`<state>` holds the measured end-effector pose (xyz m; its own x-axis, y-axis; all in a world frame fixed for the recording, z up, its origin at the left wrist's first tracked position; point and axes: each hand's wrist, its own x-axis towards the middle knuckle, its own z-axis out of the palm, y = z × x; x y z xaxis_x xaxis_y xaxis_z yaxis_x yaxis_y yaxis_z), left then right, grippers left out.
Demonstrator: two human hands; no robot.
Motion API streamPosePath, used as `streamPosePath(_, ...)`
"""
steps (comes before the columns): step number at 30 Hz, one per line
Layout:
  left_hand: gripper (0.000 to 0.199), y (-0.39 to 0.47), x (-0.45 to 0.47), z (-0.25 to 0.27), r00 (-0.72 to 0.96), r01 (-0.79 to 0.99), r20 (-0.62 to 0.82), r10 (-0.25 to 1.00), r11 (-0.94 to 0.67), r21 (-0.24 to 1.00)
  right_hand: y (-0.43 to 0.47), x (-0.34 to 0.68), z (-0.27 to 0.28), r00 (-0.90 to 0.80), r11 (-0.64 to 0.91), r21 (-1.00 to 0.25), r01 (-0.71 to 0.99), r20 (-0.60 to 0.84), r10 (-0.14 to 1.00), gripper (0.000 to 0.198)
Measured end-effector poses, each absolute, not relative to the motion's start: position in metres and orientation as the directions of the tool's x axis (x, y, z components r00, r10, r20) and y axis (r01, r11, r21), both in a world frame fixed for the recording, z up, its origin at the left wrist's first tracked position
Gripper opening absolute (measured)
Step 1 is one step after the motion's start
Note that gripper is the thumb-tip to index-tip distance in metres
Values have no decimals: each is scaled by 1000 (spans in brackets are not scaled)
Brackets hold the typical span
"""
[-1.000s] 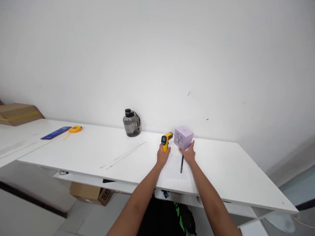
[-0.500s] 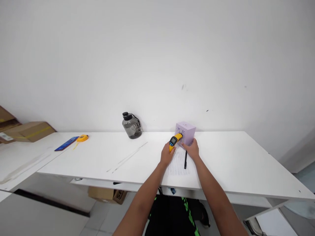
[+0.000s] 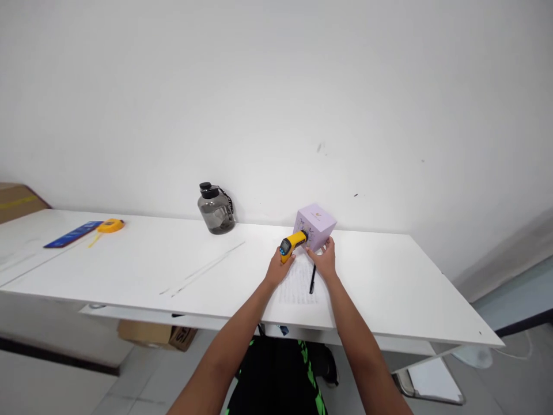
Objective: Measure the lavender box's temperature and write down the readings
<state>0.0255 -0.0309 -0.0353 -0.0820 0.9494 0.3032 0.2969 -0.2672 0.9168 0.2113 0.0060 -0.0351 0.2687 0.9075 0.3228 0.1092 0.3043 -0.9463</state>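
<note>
In my left hand (image 3: 277,268) is a yellow-and-black infrared thermometer (image 3: 294,242), its screen facing me and its nose right at the patterned front of a lilac box (image 3: 318,221). My right hand (image 3: 324,257) grips the lower right of that box, thumb on the front and fingers round the side. The box is tilted toward the thermometer. Beneath my hands lies a sheet of paper with writing (image 3: 296,288), and a black pen (image 3: 312,280) rests on it. The thermometer's handle is hidden by my left hand.
A grey see-through water bottle (image 3: 217,213) stands near the wall. Farther left on the white table (image 3: 367,288) are a yellow tape measure (image 3: 110,225) and a flat blue packet (image 3: 73,235). Cardboard boxes sit at the far left (image 3: 19,203) and under the table (image 3: 151,334).
The view has shifted to the right, so things appear farther left. The box now shows more of its top and looks turned. Both hands keep their holds.
</note>
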Motion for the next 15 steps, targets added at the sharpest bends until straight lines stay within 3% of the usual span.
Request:
streamPosePath(5, 57, -27, 24, -33, -120, 183, 219, 968, -195, 964, 0, 208, -32, 275, 264, -932, 249, 329, 904, 105)
streamPosePath(10, 52, -27, 24, -30, -155, 91, 199, 968, -186, 978, -6, 206, -28, 267, 257, -909, 328, 351, 898, 103)
streamPosePath(15, 51, -31, 25, -29, -322, 19, 197, 926, -202, 979, -13, 203, -25, 205, 305, -874, 377, 400, 893, 101)
